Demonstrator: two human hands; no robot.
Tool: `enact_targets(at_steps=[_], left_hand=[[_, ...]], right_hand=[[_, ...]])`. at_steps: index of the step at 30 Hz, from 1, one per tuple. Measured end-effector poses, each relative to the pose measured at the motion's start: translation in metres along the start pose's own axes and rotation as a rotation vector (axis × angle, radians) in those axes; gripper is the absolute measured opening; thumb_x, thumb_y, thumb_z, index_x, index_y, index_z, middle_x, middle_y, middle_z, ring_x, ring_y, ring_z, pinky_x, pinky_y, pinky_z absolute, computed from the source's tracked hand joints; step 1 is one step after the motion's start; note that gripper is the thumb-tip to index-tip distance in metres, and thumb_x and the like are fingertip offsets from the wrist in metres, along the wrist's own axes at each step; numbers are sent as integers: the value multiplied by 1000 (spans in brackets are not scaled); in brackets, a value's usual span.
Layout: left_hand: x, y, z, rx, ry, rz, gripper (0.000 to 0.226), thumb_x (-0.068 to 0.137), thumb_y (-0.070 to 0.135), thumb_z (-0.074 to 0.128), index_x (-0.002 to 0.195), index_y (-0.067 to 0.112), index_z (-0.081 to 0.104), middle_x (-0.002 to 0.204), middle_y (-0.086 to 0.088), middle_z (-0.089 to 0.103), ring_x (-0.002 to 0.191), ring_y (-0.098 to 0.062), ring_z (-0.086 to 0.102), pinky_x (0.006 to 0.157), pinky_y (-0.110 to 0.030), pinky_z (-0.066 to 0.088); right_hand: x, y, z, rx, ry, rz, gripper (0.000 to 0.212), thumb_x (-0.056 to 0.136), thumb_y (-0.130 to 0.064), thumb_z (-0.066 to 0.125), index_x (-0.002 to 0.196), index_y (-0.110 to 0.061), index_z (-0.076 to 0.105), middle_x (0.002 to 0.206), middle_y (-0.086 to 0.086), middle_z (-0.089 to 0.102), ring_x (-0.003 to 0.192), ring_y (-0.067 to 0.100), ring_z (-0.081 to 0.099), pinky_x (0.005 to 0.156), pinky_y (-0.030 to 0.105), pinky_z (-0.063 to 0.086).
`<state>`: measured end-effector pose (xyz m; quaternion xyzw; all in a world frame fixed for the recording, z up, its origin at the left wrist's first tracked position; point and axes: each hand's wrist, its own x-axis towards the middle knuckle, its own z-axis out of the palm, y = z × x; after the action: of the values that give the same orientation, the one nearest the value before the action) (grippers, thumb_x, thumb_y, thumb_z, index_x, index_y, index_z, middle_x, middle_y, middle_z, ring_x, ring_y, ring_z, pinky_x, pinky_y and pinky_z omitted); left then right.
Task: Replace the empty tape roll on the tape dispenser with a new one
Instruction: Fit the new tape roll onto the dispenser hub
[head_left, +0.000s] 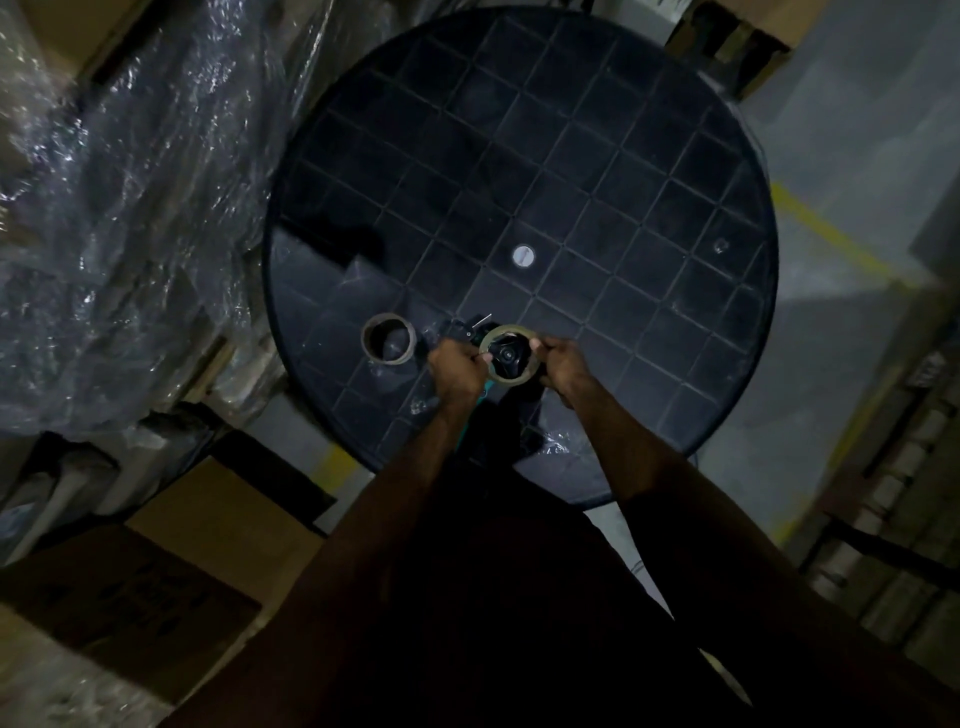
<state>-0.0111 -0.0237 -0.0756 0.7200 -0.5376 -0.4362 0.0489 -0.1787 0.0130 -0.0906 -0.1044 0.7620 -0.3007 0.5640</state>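
A new roll of clear tape (521, 378) sits around the black hub of the tape dispenser (470, 332), which lies on the round black table (571, 182). My left hand (457, 366) grips the roll's left side and my right hand (563, 361) grips its right side. The dispenser's teal handle (467, 415) shows below my left hand; most of its body is hidden. The empty brown cardboard core (388, 346) lies flat on the table to the left, apart from my hands.
Plastic-wrapped goods (130, 208) pile up on the left. Cardboard boxes (171, 561) stand at lower left and at the far top right. Grey floor with yellow lines (826, 228) lies to the right, beside stacked shelving (893, 499).
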Motion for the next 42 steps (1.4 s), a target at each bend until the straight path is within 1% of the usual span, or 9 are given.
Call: enact_targets(at_steps=[3,8,22,28,30,32,36,39,42], left_hand=[[6,-2,0,-4,-24,-34,28,71,30,81,71,3,73,59,-9,70,49,-21,69,49,-40,60],[-8,17,-5,101,12,-54,29,80,29,80,71,3,70,71,-11,70,63,-21,66,58,-23,45],[1,18,2,160,23,-72,25,77,29,81,83,5,75,80,-17,73,76,-31,71,65,-33,56],[14,5,13,192,-12,-78,30,73,34,84,86,8,76,81,-12,75,72,-26,73,69,-36,63],[14,8,9,173,-21,-84,33,71,34,85,86,6,75,82,-15,76,71,-28,74,67,-39,63],[2,20,-1,161,-59,-62,31,74,30,83,86,3,75,85,-18,75,76,-31,74,70,-39,63],[-17,21,-3,209,-86,43,14,77,14,71,87,5,74,88,-16,76,85,-30,73,72,-38,60],[-33,17,-4,179,-42,140,21,80,9,65,99,9,72,96,-13,75,89,-29,71,74,-33,56],[-47,18,-8,367,-46,260,35,81,8,57,115,10,64,112,-14,70,107,-30,60,98,-34,40]], right_hand=[[6,3,-1,24,-11,12,27,98,-14,59,123,-10,67,97,6,69,75,13,64,51,17,49],[10,9,2,10,-7,-22,28,95,-9,63,121,-3,68,116,16,71,108,30,67,102,42,52],[28,28,16,85,81,17,26,92,-10,65,117,-4,71,114,18,72,106,37,68,97,55,53],[5,12,16,114,82,3,24,96,-11,62,118,-5,70,108,19,71,85,28,68,76,39,59],[3,11,15,104,105,-20,23,93,-10,65,115,-6,71,112,18,72,97,33,69,87,48,58],[-5,6,14,112,147,-80,27,91,0,65,118,3,68,115,15,69,101,28,66,91,34,58],[-18,13,13,-166,220,-341,36,82,-10,68,118,-13,72,114,12,71,102,22,67,97,34,55],[-33,15,14,-445,192,-427,48,81,-13,74,128,-14,64,124,12,58,111,24,59,98,18,39],[-46,12,16,-563,143,-467,68,73,-14,83,135,-12,55,135,9,47,117,25,56,100,24,43]])
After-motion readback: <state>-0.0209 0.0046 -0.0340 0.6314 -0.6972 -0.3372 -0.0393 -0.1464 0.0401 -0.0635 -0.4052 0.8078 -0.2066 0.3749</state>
